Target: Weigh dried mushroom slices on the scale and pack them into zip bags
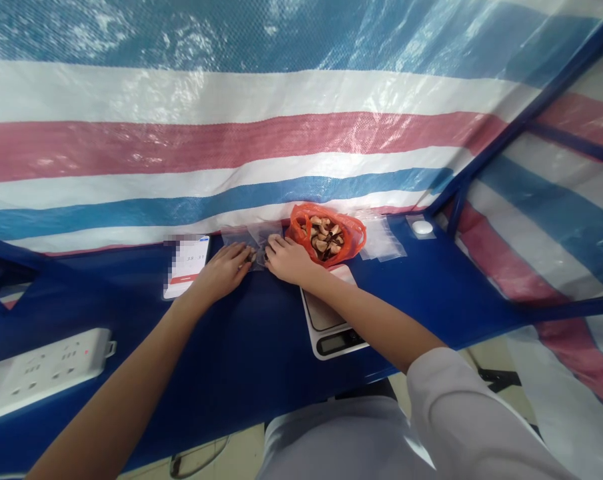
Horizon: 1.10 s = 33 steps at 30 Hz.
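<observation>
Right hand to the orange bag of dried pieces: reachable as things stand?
Probably yes. The right hand lies just left of the orange bag, with nothing between them. Its fingers are on a small clear bag, which it might have to release first.
</observation>
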### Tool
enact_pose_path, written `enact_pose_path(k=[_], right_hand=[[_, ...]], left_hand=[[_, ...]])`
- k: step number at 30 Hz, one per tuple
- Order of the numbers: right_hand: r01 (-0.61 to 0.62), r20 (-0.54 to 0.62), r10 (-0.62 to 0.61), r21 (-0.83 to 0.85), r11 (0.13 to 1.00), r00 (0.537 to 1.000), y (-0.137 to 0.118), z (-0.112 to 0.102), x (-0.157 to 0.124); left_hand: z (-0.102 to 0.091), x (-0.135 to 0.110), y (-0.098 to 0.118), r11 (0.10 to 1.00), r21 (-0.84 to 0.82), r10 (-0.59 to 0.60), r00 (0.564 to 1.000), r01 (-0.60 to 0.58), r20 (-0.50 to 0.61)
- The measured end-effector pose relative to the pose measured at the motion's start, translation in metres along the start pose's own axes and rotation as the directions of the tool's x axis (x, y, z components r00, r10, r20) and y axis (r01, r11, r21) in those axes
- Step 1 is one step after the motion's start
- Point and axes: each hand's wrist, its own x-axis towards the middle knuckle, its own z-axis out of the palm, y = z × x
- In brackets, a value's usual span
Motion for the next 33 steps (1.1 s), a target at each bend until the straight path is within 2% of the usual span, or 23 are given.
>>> enact_pose_path(k=[5, 10, 14, 19, 22, 26, 29, 33], right_hand=[[-0.008, 0.021, 0.008, -0.001, 1.000, 1.000, -0.004, -0.009, -0.001], [0.035, -0.074, -0.033, 0.026, 0.999, 0.997, -0.006, -0.022, -0.007], [0.071, -0.150, -0.067, 0.023, 0.997, 0.986, -0.005, -0.038, -0.020], [0.093, -0.254, -0.078, 0.046, 0.995, 0.964, 0.005, -0.055, -0.046], [0.064, -0.304, -0.032, 0.097, 0.993, 0.952, 0.020, -0.060, -0.068], [-0.049, -0.323, 0.100, 0.162, 0.986, 0.941, 0.050, -0.059, -0.104], [-0.160, -0.292, 0.220, 0.215, 0.963, 0.931, 0.077, -0.054, -0.132], [-0.308, -0.252, 0.369, 0.251, 0.918, 0.895, 0.114, -0.040, -0.166]], left_hand=[[-0.002, 0.005, 0.000, 1.000, -0.010, 0.009, 1.000, -0.009, -0.001], [-0.015, 0.007, 0.008, 1.000, 0.006, 0.004, 0.995, -0.003, -0.095], [-0.023, 0.009, 0.026, 1.000, 0.028, 0.007, 0.982, -0.002, -0.188], [-0.022, 0.009, 0.061, 0.998, 0.065, 0.000, 0.973, 0.015, -0.231], [-0.016, 0.005, 0.083, 0.995, 0.080, -0.039, 0.968, 0.061, -0.248], [-0.003, -0.001, 0.109, 0.989, 0.079, -0.097, 0.951, 0.125, -0.293], [0.007, -0.003, 0.123, 0.978, 0.085, -0.152, 0.934, 0.188, -0.325], [0.019, -0.003, 0.134, 0.959, 0.123, -0.199, 0.916, 0.256, -0.348]])
